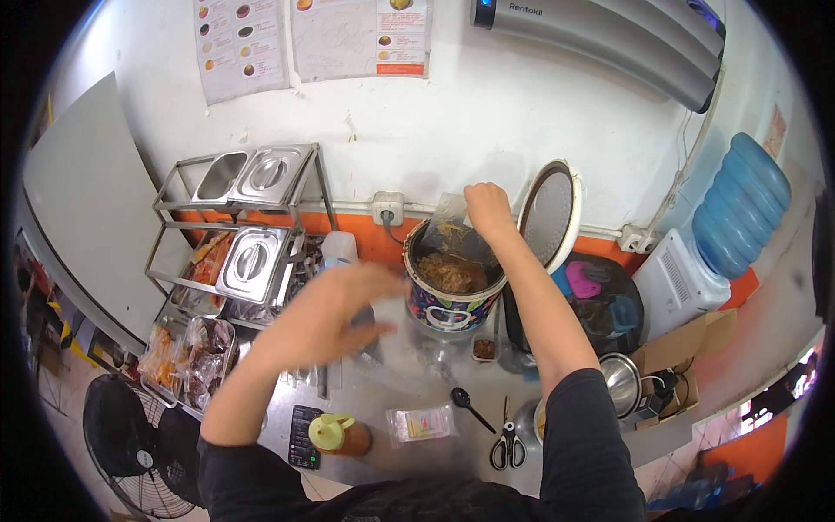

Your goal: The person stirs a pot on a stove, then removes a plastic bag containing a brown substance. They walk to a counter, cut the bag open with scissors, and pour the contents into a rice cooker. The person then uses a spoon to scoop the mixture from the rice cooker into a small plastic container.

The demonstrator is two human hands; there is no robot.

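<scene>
Over a rice cooker (455, 313) with a floral body and its lid raised, my right hand (488, 209) grips the top of a clear plastic bag (450, 212). Shreds of food cling inside the bag, and brown shredded food (450, 273) lies in the cooker. My left hand (339, 313), blurred, hovers left of the cooker with fingers apart and nothing visible in it. A small tub of brown food (484, 349) stands in front of the cooker. Nearer me lie a black spoon (473, 411), scissors (507, 447) and a flat plastic packet (423, 424).
A squeeze bottle (339, 435) stands beside a phone (303, 437). Steel pans with lids (253, 261) fill a rack at left, above trays of bagged food (205, 359). The cooker's lid (554, 215), a black tray (587, 300), a cardboard box (685, 346) and a water dispenser (685, 274) are at right.
</scene>
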